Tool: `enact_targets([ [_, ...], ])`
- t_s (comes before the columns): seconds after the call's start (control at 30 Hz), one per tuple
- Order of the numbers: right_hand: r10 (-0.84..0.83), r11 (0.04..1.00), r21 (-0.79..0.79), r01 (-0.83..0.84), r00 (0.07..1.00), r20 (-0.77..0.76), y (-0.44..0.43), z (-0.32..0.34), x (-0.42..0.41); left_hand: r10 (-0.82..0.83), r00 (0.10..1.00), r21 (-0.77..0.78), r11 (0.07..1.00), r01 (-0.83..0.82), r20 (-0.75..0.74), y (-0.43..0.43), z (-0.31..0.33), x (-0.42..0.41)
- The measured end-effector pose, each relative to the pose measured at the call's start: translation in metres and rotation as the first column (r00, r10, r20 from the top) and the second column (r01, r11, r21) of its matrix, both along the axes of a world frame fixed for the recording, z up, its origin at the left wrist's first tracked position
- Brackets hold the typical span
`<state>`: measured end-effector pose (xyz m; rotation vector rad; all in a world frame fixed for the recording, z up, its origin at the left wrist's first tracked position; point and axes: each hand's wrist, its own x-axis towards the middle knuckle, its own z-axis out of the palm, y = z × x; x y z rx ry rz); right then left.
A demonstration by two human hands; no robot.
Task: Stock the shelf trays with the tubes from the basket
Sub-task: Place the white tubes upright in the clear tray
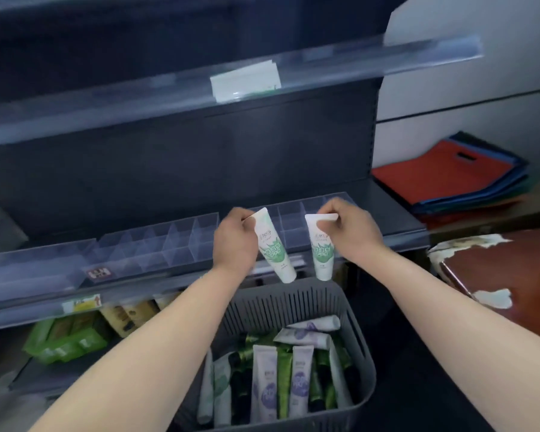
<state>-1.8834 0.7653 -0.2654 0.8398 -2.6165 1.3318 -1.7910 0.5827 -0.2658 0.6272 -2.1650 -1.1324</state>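
Pinching each green-and-white tube by its flat crimped end, our left hand [234, 241] holds one tube [274, 247] and our right hand [351, 232] another [321, 247], caps dangling over the basket [360, 363]. Beyond our fingers [325, 210] lie narrow clear trays [156, 244]; such light pinches may let a swinging tube snag a divider and slip.

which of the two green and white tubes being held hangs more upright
The tube in the right hand, hangs nearly straight down. The left hand holds its tube slanted, cap end angled rightward.

Tube [274, 244] print, shelf tags [81, 302] — all illegible
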Motion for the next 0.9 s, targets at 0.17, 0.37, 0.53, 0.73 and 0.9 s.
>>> enact_targets([
  [0.17,-0.027,0.997,-0.069,0.020,0.995,-0.098,0.002,0.033,-0.043,-0.017,0.998,0.016,1.000,0.018,-0.063,0.007,0.033,-0.043],
  [0.37,-0.069,0.995,-0.081,0.049,0.962,-0.264,-0.008,0.046,-0.107,0.004,0.995,0.027,1.000,-0.002,-0.103,0.006,0.052,-0.100],
  [0.53,-0.083,0.996,-0.045,0.072,0.943,-0.321,-0.020,0.036,-0.159,-0.018,0.995,-0.050,0.999,0.013,-0.095,-0.001,0.054,-0.153],
  [0.73,-0.004,0.999,0.035,0.015,0.954,-0.300,-0.028,0.019,-0.201,-0.050,0.997,-0.145,0.989,0.041,-0.062,-0.008,0.048,-0.194],
  [0.9,0.131,0.967,0.238,-0.086,0.975,-0.181,-0.029,0.007,-0.216,-0.120,0.992,-0.205,0.971,0.125,0.037,-0.008,0.036,-0.210],
])
